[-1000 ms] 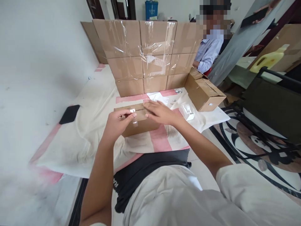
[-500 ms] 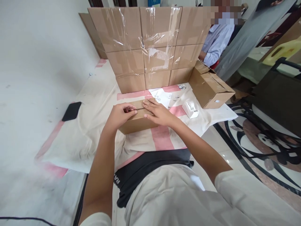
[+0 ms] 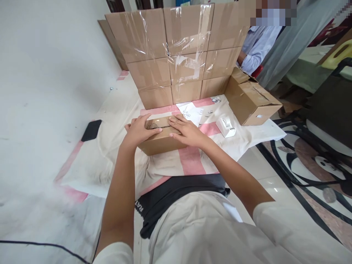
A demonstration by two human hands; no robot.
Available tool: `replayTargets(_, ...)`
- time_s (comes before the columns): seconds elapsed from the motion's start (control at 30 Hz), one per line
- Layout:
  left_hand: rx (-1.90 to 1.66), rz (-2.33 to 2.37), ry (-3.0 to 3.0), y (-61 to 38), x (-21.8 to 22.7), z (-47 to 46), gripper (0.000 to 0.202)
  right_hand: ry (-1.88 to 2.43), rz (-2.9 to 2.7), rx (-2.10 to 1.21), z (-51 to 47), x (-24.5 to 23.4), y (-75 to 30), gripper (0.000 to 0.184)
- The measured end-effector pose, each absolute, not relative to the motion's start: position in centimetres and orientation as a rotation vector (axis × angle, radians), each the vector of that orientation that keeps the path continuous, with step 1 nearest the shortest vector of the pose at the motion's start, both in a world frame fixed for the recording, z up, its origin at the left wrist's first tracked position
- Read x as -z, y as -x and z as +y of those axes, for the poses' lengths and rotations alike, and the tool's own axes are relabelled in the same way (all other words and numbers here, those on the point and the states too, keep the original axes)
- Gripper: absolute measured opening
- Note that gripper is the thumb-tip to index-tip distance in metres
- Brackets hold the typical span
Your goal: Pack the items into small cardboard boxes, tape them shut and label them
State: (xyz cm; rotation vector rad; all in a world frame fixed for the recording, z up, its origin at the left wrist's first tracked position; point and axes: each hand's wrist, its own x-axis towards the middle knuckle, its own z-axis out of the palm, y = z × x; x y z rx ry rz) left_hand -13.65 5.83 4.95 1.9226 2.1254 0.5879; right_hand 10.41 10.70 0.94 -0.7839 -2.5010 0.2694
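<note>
A small closed cardboard box [image 3: 162, 146] lies on the cloth-covered table in front of me, with a dark seam running along its top. My left hand [image 3: 139, 131] rests on the left end of the box, fingers spread and thumb stretched toward the seam. A glossy strip that looks like clear tape [image 3: 157, 122] shows on the top beside that hand. Flat on the right part of the top lies my right hand [image 3: 185, 131], fingers extended across the seam. To the right stands a white tape dispenser [image 3: 227, 127], apart from both hands.
A wall of taped cardboard boxes [image 3: 188, 47] stands behind the work area. Another carton [image 3: 249, 106] sits at the right, near white papers [image 3: 192, 114]. A black flat object [image 3: 91, 130] lies at the left by the wall. Behind the boxes is another person's sleeve [image 3: 255, 47].
My left hand has opened out, its fingers lifting from the seam and spreading over the box's left end. The right hand stays flat on top. The view has shifted slightly.
</note>
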Motion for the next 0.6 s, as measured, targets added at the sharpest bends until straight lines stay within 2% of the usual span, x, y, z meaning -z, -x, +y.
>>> replayTargets(0.23, -0.656, 2.124, -1.882, 13.4, -4.6, 8.4, 0.045, 0.813, -2.517, -0.27, 10.5, -1.1, -10.3, 0.059)
replayTargets(0.33, -0.661, 2.106, -1.893, 13.4, -4.6, 8.8, 0.038, 0.832, -2.512, -0.278, 10.5, -1.2, -10.2, 0.057)
replayTargets(0.4, -0.636, 2.095, -1.912, 13.5, -4.7, 8.3, 0.04, 0.844, -2.503, -0.299, 10.4, -1.2, -10.2, 0.058)
replayTargets(0.53, -0.524, 2.075, -1.929, 13.7, -4.8, 6.3, 0.079, 0.883, -2.47, -0.34, 10.2, -1.1, -10.1, 0.061)
replayTargets(0.6, -0.528, 2.078, -1.944, 13.7, -4.6, 5.2, 0.085, 0.887, -2.455, -0.342, 10.2, -1.1, -10.0, 0.061)
